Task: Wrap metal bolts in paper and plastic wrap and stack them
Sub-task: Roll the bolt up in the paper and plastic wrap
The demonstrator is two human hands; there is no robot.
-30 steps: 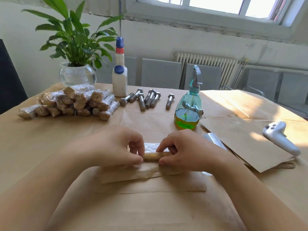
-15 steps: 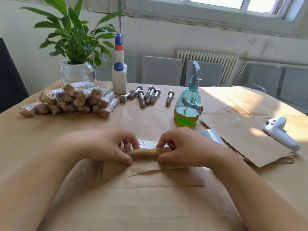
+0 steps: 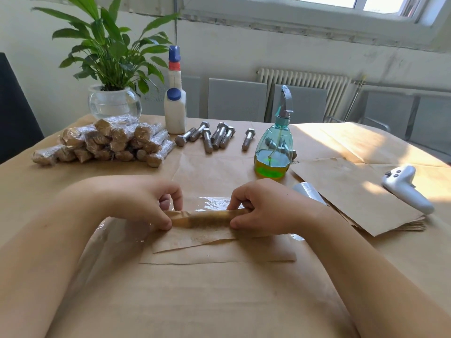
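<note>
paper roll (image 3: pixel 201 218) further unrolled — between both hands (image 3: pixel 136 201)

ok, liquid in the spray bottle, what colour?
Yellow-green, in the spray bottle; head view shows it.

Matt brown kraft paper covers the worktop (image 3: pixel 219 301), and the roll (image 3: pixel 202 217) between the hands is the same paper, darkened and slightly shiny, lying on glossy, crinkled clear plastic film (image 3: pixel 212 202). The loose bolts (image 3: pixel 214 136) are dull grey metal with threaded shanks, while the stacked bundles (image 3: pixel 107 142) show paper under shiny film. The spray bottle (image 3: pixel 274 152) is smooth translucent plastic, the plant bowl (image 3: pixel 114 103) clear glass.
</note>
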